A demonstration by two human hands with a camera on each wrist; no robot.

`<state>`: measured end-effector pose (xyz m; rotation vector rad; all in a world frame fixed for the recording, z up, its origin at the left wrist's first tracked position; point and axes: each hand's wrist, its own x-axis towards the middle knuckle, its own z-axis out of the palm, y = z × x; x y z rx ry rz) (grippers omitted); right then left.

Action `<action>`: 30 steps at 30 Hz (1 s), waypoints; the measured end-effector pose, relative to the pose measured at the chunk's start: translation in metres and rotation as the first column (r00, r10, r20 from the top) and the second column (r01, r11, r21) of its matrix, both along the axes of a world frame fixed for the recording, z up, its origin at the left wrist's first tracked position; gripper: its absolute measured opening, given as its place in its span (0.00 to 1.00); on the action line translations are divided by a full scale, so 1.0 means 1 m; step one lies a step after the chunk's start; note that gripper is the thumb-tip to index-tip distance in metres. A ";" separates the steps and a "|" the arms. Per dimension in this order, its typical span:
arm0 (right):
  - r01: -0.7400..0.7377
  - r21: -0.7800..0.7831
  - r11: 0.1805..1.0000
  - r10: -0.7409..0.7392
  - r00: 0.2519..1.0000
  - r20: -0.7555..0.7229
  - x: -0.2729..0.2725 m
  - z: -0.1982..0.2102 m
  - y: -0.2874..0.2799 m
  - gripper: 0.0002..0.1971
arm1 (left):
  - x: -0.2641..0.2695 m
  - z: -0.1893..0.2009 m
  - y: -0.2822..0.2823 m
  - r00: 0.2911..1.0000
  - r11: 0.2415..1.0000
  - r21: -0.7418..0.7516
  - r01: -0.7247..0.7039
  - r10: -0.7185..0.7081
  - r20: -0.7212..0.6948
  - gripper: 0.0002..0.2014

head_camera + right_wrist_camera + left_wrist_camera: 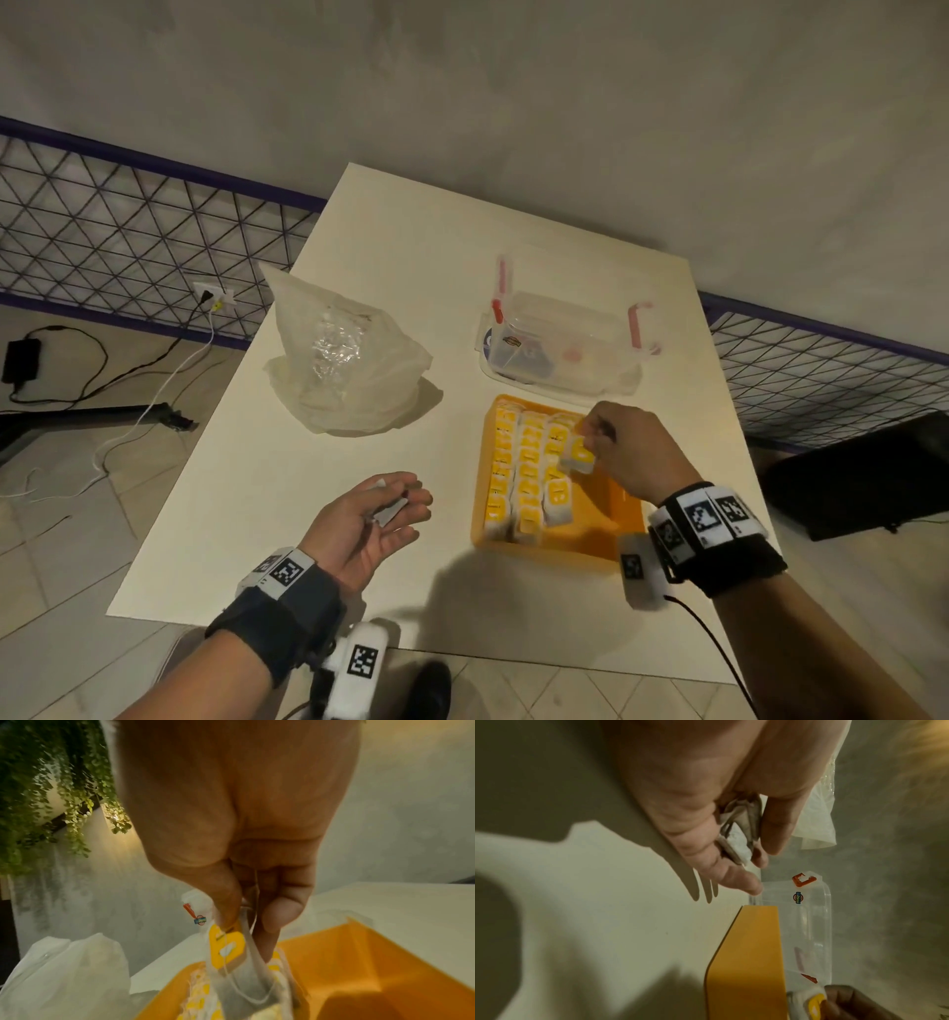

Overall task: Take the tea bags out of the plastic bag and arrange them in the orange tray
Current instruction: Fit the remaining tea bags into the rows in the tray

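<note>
**Tea bags are floppy little things, grab them by the top**

These look super light and soft, paper pouch with a string and a yellow tag, so I'd say pinch near the top edge or tag and don't squeeze, they'd tear or crumple easily.

The right hand [629, 452] is doing just that: thumb and fingers pinched on one tea bag [577, 455], holding it over the orange tray [598, 539], right at the third row. Three rows of packed tea bags [524, 473] fill the tray's left part, the right side is bare.

The left hand [367, 519] sits palm up over the table, fingers loosely curled round a spare tea bag [736, 839]. The plastic bag [344, 360] slumps well off to the left.
</note>
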<state>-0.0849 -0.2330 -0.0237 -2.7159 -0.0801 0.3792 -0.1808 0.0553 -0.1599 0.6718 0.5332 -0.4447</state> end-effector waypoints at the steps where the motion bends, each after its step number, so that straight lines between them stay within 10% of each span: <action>1: -0.014 -0.012 1.000 0.014 0.999 -0.043 -0.005 -0.004 -0.005 0.07 | 0.000 0.000 0.000 1.000 1.000 -0.002 -0.001 0.001 0.001 0.21; 9: -0.004 0.085 0.996 0.031 0.950 -0.311 -0.025 -0.031 -0.013 0.10 | 0.001 0.000 -0.002 1.000 1.000 0.009 0.002 -0.002 0.000 0.15; 30: 0.182 0.018 0.983 -0.170 0.946 -0.276 -0.022 -0.057 -0.001 0.10 | 0.000 0.006 -0.002 0.999 0.998 -0.061 -0.008 0.005 -0.043 0.15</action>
